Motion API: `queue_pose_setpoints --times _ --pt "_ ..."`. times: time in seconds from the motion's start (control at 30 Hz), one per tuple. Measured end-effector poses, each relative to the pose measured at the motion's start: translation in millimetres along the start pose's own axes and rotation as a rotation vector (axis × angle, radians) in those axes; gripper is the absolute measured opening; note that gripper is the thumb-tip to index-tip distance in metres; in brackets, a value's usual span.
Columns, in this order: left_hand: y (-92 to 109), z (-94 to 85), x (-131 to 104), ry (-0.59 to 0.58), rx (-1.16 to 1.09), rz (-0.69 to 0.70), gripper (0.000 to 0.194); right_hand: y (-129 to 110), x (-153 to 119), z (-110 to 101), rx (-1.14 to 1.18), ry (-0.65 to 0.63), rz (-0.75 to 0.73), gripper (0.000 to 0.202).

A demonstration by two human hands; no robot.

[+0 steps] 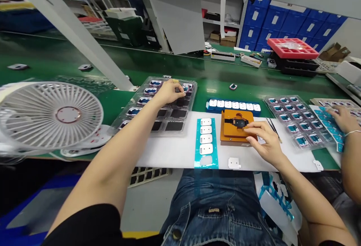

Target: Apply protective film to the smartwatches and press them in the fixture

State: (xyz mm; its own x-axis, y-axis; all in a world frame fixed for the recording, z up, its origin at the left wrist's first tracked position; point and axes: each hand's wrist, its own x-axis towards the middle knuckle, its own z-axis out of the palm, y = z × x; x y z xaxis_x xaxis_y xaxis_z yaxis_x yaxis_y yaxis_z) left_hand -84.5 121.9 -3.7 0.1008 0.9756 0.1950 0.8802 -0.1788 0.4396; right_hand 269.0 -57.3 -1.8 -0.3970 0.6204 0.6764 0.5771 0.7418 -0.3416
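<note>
My left hand [170, 92] reaches over a clear plastic tray [180, 128]. Its thumb and fingers are pinched on a small rounded frame part [186, 87] at the tray's far right corner. Similar frame parts fill the tray's left column, while dark square pockets show on the right. By an orange fixture [227, 139], my right hand [265, 140] has thumb and fingers apart. Its fingertips lie close to a black part [239, 122] on top of the fixture; whether they touch it, I cannot tell. Left of the fixture lies a blue film strip [198, 159] with white adhesive pads.
A white fan [93, 116] stands at left. Behind the fixture sits a blue holder [210, 105] with several white pads. Tweezers [273, 126] and another filled clear tray [291, 116] are at right, where another person's hand [344, 120] touches blue film. A slanted post [93, 54] rises behind.
</note>
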Motion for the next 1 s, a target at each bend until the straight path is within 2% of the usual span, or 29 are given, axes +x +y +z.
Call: queue_pose_setpoints --times 0.07,0.13,0.23,0.3,0.37,0.5,0.6,0.67,0.73,0.8,0.87,1.0 --pt "26 1.0 -23 0.011 -0.191 0.032 0.018 -9 2 1 0.025 0.012 -0.04 0.018" --pt "61 5.1 -58 -0.07 -0.46 0.124 0.021 -18 6 5 0.016 -0.004 -0.13 0.019" --pt "111 14.7 -115 -0.366 -0.673 0.245 0.023 -28 10 11 -0.019 -0.078 -0.316 0.018" --pt "134 21.0 -144 -0.523 -0.82 0.225 0.023 -32 11 13 -0.018 -0.128 -0.401 0.016" --pt "146 26.3 -161 -0.623 -0.972 0.161 0.024 -35 9 12 -0.004 -0.166 -0.414 0.015" --pt "147 35.6 -169 -0.689 -1.2 0.041 0.037 -35 3 4 -0.009 -0.241 -0.342 0.014" --pt "144 42.6 -170 -0.566 -1.319 0.001 0.049 -23 5 0 -0.039 -0.193 -0.242 0.019" --pt "141 46.7 -174 -0.468 -1.361 -0.01 0.056 -8 12 1 -0.051 -0.123 -0.054 0.026" --pt "137 50.3 -181 -0.43 -1.363 -0.018 0.055 8 21 4 -0.044 -0.108 0.179 0.04" --pt "133 53.0 -189 -0.433 -1.359 -0.031 0.051 21 30 8 -0.008 -0.156 0.343 0.055" --pt "128 54.3 -197 -0.429 -1.365 -0.04 0.049 28 37 12 0.039 -0.211 0.417 0.062" --pt "122 53.0 -208 -0.397 -1.386 -0.072 0.045 29 43 18 0.087 -0.242 0.461 0.062"
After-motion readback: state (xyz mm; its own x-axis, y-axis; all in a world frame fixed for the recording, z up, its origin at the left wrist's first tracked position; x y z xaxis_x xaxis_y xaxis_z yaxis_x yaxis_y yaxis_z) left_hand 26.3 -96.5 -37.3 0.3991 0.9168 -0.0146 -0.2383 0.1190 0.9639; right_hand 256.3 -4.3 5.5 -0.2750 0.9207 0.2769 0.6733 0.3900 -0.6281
